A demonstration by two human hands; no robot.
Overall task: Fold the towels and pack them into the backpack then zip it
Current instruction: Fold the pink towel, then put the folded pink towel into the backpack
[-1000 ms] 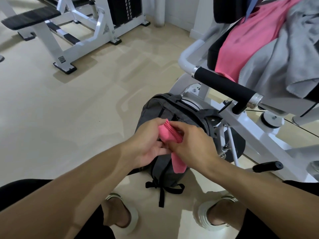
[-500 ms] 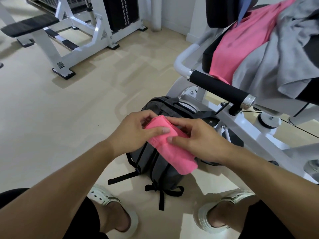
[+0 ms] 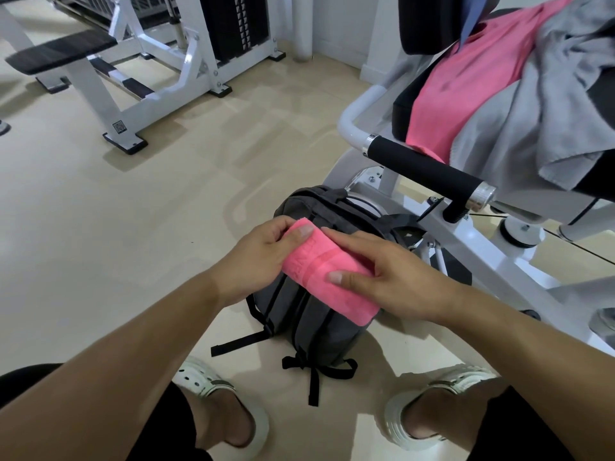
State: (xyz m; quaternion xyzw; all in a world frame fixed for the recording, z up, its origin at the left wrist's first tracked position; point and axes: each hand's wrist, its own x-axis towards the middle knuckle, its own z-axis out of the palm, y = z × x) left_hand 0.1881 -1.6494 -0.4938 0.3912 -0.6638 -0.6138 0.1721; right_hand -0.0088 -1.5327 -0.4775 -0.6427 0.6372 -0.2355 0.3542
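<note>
- The folded pink towel [image 3: 327,276] is a narrow strip held up in the air, right over the dark grey backpack [image 3: 319,331], slanting from upper left down to lower right.
- Left hand [image 3: 258,261] has the upper end, thumb on top and fingers curled under, so it's pinching the towel.
- Right hand [image 3: 392,277] grips the lower half, thumb on the near face and fingers laid over the far edge.
- The backpack stands on the beige floor [image 3: 100,244] between the person's feet in white clogs [image 3: 213,390], straps trailing toward the camera. Can't tell if the zip is open from here.
- Just behind the backpack is a white gym machine [image 3: 466,247] with a black padded handle [image 3: 422,171].
- Draped over its seat: another pink towel [image 3: 466,84] and a grey towel [image 3: 532,111], both unfolded.
- Far left there's a second weight machine [image 3: 156,78].
</note>
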